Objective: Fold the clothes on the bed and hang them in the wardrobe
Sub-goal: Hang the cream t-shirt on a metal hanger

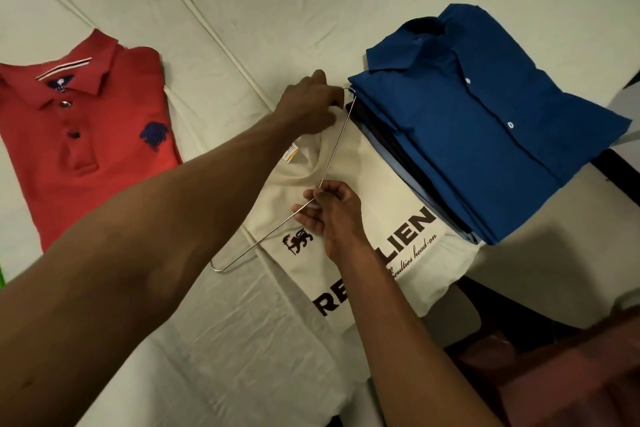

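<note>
A folded cream T-shirt (388,253) with black lettering lies on the bed in the middle. A thin metal wire hanger (332,152) lies across its collar. My left hand (308,104) pinches the shirt's shoulder fabric at the hanger's far end. My right hand (329,208) pinches the hanger's wire near the collar. A folded red polo shirt (86,142) lies flat on the left. A folded blue button shirt (485,121) tops a stack of folded clothes on the right.
The white bedsheet (242,10) is wrinkled, with bare room at the back and in front. The bed's right edge (595,163) drops to a dark floor. A pinkish blurred object (571,374) sits at the lower right.
</note>
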`<state>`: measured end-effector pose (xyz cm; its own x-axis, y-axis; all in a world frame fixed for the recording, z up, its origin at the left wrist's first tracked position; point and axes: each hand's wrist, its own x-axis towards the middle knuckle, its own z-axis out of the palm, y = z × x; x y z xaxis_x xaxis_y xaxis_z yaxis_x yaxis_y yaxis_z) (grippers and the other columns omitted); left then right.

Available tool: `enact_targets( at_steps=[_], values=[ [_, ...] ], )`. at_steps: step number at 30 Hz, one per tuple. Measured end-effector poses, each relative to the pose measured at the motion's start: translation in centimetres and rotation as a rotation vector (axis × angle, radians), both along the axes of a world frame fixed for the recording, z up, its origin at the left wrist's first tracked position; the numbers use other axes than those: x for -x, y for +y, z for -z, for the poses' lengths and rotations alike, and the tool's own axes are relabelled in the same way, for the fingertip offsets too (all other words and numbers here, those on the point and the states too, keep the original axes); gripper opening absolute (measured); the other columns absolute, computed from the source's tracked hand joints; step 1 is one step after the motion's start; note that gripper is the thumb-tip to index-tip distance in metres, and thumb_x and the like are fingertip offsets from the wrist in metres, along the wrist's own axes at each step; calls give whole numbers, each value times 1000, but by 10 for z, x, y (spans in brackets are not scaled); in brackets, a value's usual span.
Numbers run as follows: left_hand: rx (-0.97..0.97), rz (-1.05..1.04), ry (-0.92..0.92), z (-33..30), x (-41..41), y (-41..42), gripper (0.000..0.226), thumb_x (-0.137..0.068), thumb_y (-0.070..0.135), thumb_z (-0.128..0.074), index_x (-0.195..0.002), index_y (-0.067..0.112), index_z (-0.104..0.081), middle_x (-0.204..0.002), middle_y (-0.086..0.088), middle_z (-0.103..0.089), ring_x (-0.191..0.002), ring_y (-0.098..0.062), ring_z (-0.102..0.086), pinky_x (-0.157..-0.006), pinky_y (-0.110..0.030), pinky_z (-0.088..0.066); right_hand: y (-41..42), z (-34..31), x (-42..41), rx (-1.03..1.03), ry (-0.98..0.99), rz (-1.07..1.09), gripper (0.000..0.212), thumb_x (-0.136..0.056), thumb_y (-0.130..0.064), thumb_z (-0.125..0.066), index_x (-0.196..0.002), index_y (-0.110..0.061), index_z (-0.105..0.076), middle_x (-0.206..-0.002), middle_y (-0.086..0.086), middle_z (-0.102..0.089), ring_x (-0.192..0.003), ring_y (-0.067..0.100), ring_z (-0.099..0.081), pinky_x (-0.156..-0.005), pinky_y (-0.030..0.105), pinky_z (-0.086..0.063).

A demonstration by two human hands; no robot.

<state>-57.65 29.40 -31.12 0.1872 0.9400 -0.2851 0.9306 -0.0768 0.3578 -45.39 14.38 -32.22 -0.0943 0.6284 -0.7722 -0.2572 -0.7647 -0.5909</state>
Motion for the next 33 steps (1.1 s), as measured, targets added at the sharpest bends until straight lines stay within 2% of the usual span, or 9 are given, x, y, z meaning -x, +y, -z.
enact_targets(
  at_steps=[4, 7, 11, 15, 20, 23, 27, 30, 33],
  values=[
    [-72, -19, -163, -5, 6, -6, 24, -78, 26, -60, -99, 15, -66, -115, -10, -54, -110, -30, -48, -84, -42, -44, 1, -2, -1, 14, 6, -8, 7, -101, -4, -51, -102, -10, -55, -91, 9, -69, -77, 31, -72, -73, 41, -60],
    [-79, -51, -322, -12, 11, -15, 31, -68, 30, -52, -88, 9, -63, -92, -8, -64, -90, -27, -57, -76, -38, -45, 1, -3, -1, 17, 14, -35, 9, -101, -4, -50, -100, -11, -54, -92, 11, -69, -77, 32, -72, -72, 41, -60],
    [-53, -22, -335, -27, 12, -23, 20, -68, 33, -51, -80, 17, -52, -64, 8, -51, -69, -23, -53, -61, -31, -34, 4, -5, -4, 5, -2, -202, 7, -103, -5, -46, -104, -11, -51, -96, 12, -68, -75, 33, -70, -69, 42, -61],
    [3, -24, -340, -35, 12, -13, 19, -81, 31, -66, -87, 17, -53, -73, 8, -55, -76, -20, -52, -59, -22, -36, 5, -4, -5, -15, -42, -197, 13, -102, -4, -43, -97, -14, -49, -92, 12, -67, -75, 33, -69, -72, 43, -60],
    [303, -157, -380, -27, 24, 0, 45, -80, 42, -79, -115, 22, -58, -109, 2, -60, -96, -16, -57, -80, -31, -48, 1, -6, -6, 0, -31, -176, 11, -102, -3, -45, -99, -13, -50, -86, 9, -67, -71, 30, -69, -70, 40, -59],
    [415, -150, -311, -23, 29, 1, 49, -82, 33, -79, -124, 15, -61, -116, -4, -67, -105, -23, -63, -94, -38, -53, 1, -8, -5, 3, -43, -152, 10, -101, -2, -45, -101, -11, -50, -85, 9, -67, -70, 29, -70, -67, 38, -59],
    [339, -256, -495, -23, 32, -6, 53, -67, 34, -74, -113, 10, -68, -109, -15, -71, -102, -31, -68, -91, -47, -56, -2, -8, -4, 2, -54, -117, 12, -99, 0, -45, -100, -11, -50, -84, 10, -66, -75, 33, -71, -71, 42, -60],
    [259, -308, -527, -15, 31, -12, 53, -67, 40, -67, -107, 5, -64, -96, -12, -66, -90, -27, -62, -76, -36, -50, -9, -6, -5, 11, -92, -99, 13, -99, -1, -44, -100, -11, -51, -84, 11, -66, -75, 34, -72, -74, 46, -60],
    [193, -350, -458, 2, 32, -18, 43, -82, 37, -74, -109, 6, -61, -102, -11, -63, -94, -24, -58, -74, -31, -42, -21, -3, -8, 20, -190, -116, 12, -97, -3, -44, -98, -11, -53, -85, 12, -68, -69, 30, -70, -61, 38, -59]
  ],
)
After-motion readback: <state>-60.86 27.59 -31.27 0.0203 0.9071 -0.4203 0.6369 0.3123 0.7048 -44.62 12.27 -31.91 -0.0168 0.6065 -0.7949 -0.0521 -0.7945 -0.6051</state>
